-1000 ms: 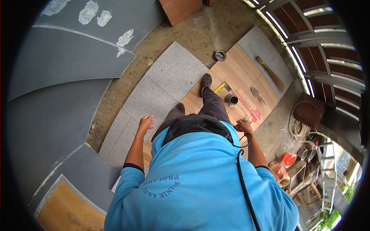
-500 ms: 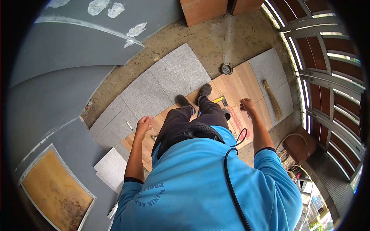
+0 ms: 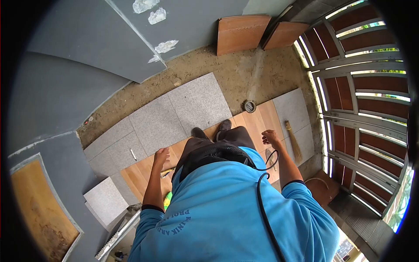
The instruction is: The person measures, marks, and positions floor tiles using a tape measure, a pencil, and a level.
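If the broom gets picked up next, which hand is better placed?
Probably the right hand: it is on the same side as the broom and looks nearer to it, while the left hand is on the opposite side.

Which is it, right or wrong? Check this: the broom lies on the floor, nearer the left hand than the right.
Wrong hand: the broom lies on the floor, nearer the right hand than the left hand, as the head view shows.
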`<state>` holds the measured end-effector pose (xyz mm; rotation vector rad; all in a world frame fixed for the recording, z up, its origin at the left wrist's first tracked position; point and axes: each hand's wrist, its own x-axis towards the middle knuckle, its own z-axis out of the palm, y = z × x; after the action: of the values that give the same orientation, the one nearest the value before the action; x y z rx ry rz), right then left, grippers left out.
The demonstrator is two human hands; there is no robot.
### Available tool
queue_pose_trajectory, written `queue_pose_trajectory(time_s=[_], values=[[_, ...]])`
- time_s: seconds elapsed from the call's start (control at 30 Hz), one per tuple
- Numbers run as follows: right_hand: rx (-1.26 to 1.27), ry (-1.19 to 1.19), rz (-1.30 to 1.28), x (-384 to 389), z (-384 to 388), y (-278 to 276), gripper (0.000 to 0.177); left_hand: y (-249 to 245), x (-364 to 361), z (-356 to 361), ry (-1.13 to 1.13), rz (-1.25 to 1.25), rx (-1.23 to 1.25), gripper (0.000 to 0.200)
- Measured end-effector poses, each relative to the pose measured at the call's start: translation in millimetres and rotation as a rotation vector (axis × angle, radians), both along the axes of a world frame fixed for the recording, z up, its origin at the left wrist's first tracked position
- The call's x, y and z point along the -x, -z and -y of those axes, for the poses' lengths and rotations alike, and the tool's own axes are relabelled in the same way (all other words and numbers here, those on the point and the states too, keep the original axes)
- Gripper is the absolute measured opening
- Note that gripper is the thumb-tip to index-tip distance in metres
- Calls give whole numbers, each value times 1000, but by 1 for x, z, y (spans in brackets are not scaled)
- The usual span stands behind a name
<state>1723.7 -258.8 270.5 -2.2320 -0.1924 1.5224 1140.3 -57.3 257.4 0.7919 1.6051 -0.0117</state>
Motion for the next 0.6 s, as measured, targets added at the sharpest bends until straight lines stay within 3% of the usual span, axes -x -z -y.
queue_pose_trajectory(time_s=[0.13, 0.33, 0.47, 0.57, 0.6], values=[[6, -2, 32, -4, -12, 0, 23, 14, 7, 0, 1, 31, -20, 46], [13, -207, 137, -38, -62, 1, 23, 36, -10, -21, -47, 26, -87, 45], [-78, -486, 287, -90, -143, 1, 21, 54, -49, -51, -115, 78, -159, 44], [-396, -885, 560, -180, -219, 72, 20, 60, -100, -80, -173, 76, -197, 45], [-413, -917, 566, -197, -256, 70, 20, 63, -119, -89, -201, 72, -199, 45]])
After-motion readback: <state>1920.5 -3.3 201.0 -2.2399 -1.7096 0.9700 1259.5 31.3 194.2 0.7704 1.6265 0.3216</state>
